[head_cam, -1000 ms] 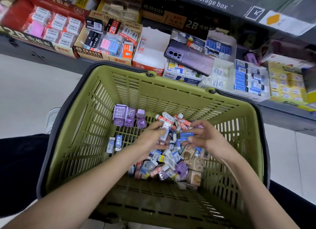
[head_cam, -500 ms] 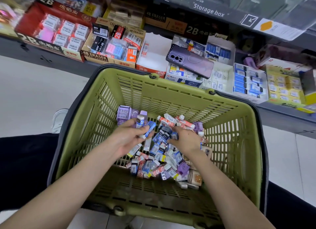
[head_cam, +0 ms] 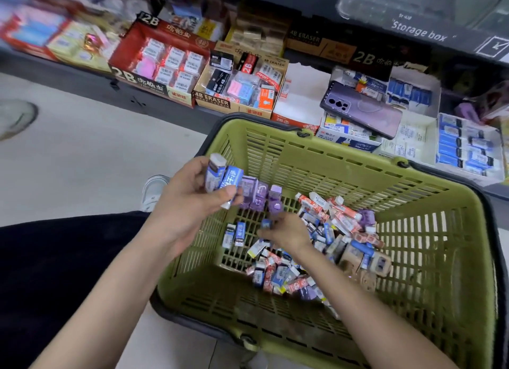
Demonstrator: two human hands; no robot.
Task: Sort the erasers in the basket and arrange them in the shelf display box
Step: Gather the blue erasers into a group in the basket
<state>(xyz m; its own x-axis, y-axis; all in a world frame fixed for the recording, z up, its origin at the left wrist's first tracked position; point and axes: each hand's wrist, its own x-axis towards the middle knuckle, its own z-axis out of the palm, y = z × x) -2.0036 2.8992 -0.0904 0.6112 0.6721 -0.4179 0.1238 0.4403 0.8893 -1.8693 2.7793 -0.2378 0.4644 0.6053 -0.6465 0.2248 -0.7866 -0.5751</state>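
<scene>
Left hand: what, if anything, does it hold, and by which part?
The left hand grips two blue-sleeved erasers by their lower halves, thumb across the front.

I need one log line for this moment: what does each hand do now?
phase: sorting | left hand: holds blue erasers | right hand: on pile in basket, grip unclear

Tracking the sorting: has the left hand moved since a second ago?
Yes. The left hand, gripping blue erasers, has gone from over the pile to the left wall of the basket.
</scene>
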